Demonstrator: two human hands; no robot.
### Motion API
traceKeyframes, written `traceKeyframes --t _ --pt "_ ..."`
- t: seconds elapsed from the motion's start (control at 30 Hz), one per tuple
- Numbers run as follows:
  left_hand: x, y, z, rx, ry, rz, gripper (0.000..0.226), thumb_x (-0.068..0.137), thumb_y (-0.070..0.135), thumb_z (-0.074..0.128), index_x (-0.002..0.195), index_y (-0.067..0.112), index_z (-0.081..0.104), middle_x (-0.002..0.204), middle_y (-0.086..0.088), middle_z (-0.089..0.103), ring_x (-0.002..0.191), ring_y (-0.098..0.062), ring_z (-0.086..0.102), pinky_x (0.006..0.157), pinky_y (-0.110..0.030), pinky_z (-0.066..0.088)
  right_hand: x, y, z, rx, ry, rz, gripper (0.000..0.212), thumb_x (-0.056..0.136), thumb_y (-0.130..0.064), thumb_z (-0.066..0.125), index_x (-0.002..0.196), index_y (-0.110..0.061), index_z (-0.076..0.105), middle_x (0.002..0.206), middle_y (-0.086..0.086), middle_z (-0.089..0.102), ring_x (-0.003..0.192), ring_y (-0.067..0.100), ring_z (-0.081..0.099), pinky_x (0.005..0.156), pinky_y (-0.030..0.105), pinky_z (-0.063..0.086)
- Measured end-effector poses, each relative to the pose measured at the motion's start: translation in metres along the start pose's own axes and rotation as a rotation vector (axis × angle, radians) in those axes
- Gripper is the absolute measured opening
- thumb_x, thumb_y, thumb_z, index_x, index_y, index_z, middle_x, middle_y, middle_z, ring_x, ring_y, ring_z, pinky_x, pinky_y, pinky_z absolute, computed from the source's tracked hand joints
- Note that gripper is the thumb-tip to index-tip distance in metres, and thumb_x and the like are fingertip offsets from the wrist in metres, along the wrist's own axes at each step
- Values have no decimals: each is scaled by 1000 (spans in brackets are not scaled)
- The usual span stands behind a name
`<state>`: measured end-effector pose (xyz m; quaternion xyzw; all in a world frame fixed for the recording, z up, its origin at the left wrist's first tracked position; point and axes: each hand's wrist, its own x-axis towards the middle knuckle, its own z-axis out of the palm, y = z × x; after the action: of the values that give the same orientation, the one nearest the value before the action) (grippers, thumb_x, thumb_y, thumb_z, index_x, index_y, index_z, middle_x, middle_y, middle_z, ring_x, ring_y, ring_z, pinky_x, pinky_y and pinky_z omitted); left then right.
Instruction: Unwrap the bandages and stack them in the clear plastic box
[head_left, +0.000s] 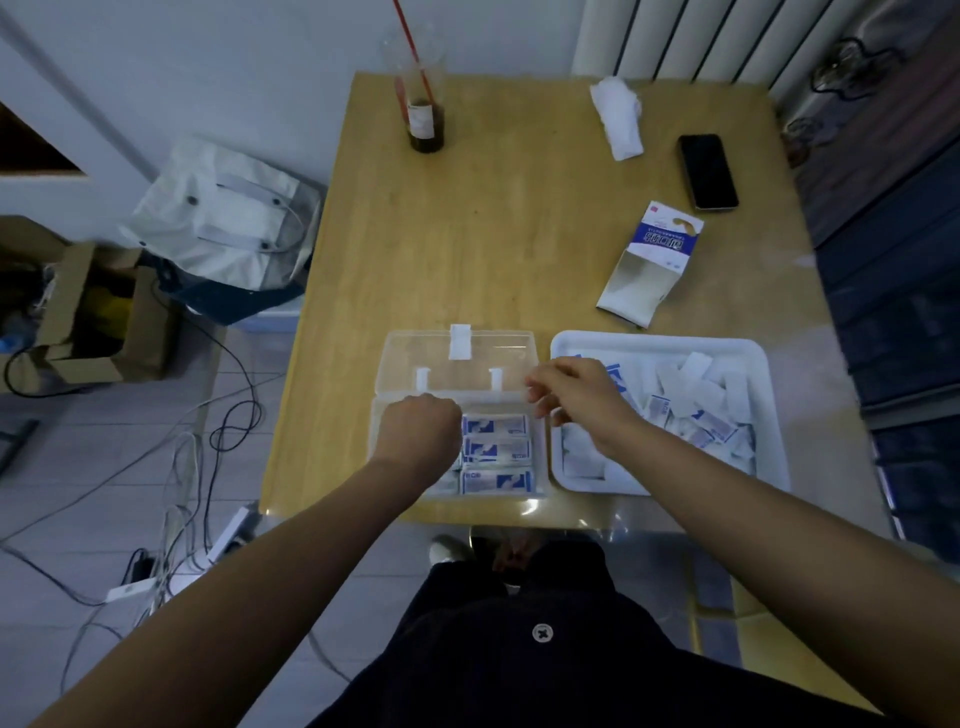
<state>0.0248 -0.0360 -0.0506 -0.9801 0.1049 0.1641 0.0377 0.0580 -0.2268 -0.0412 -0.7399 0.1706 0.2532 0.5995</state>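
Clear plastic, lid thrown back, the box (488, 493) sits at the near edge of the wooden table (493, 234), and this head view is the only one. Inside it three blue-and-white bandages (496, 451) lie flat in a column, one against the other. Just beside it, on the right, a white tray (660, 343) holds a loose heap of more bandages and paper pieces (696, 415).

The step now is, I judge, to lay one more bandage in the box. To do it well, the piece should go down flat with its edges in line with the column, so the stack does not slide. The torn wrappers should stay in the tray.

The left hand (418, 431) is over the left part of the box with the back turned up and the fingers curled under. I cannot tell whether it grips something. The right hand (576, 395) hovers over the gap between box and tray. Its fingers (540, 392) are bent and close to the thumb, but nothing shows between them, so I cannot tell whether it pinches a piece.
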Motion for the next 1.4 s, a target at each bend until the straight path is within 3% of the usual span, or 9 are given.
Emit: traceKeyframes --t 0.13,0.27,0.4,0.47,0.6,0.87,1.13,1.27,1.4 --pt "11 39 -21 -237 106 172 20 90 17 44 75 15 58 76 -5 65 70 -28 59 56 -30 33 28 30 -60 -211 246 60 14 88 -20 60 79 -10 64 76 9 69 71 23 64 62 32 54" --pt "39 91 -31 -430 6 247 23 92 18 43 100 12 64 97 -9 64 90 -28 59 73 -35 44 40 57 -98 -580 318 100 35 85 -49 65 92 -15 60 88 0 64 85 21 62 78 35 51" --pt "63 125 -20 186 -89 397 27 93 16 45 112 11 64 118 -13 60 127 -35 39 104 -44 29 55 59 -99 -748 276 82 57 76 -68 62 86 -14 49 76 2 52 75 23 57 54 31 38" --pt "69 133 -15 329 -78 428 28 95 13 43 114 8 64 124 -13 59 137 -35 28 113 -46 18 64 63 -93 -815 232 51 63 72 -73 62 85 -13 47 83 9 55 81 28 61 54 31 36" --pt "90 144 -15 305 -73 317 28 96 13 42 115 10 61 119 -8 61 132 -32 32 110 -44 22 67 68 -88 -883 190 3 58 79 -54 69 109 -8 50 112 12 53 102 30 56 74 39 46" --pt "117 154 6 369 -166 162 49 89 51 54 125 16 56 126 -4 51 125 -28 33 105 -41 25 75 79 -99 -908 174 -97 44 78 -38 75 104 -13 50 110 8 51 101 26 53 72 38 45" --pt "125 152 6 214 -189 103 51 80 52 64 118 19 58 131 -8 49 130 -31 28 108 -44 20 78 85 -133 -834 118 -104 36 80 -35 75 102 -15 53 108 5 52 97 23 52 74 36 45" --pt "127 145 5 58 -160 97 32 83 41 63 109 22 60 110 -4 63 121 -27 37 97 -40 25 77 87 -142 -813 115 -123 37 81 -38 73 101 -14 54 102 3 51 90 21 52 68 31 38" --pt "129 138 0 -131 -172 68 24 87 42 61 106 28 62 106 -3 61 117 -23 42 89 -34 27 77 86 -144 -765 86 -147 40 80 -40 73 106 -16 56 105 0 50 89 14 51 74 30 44"
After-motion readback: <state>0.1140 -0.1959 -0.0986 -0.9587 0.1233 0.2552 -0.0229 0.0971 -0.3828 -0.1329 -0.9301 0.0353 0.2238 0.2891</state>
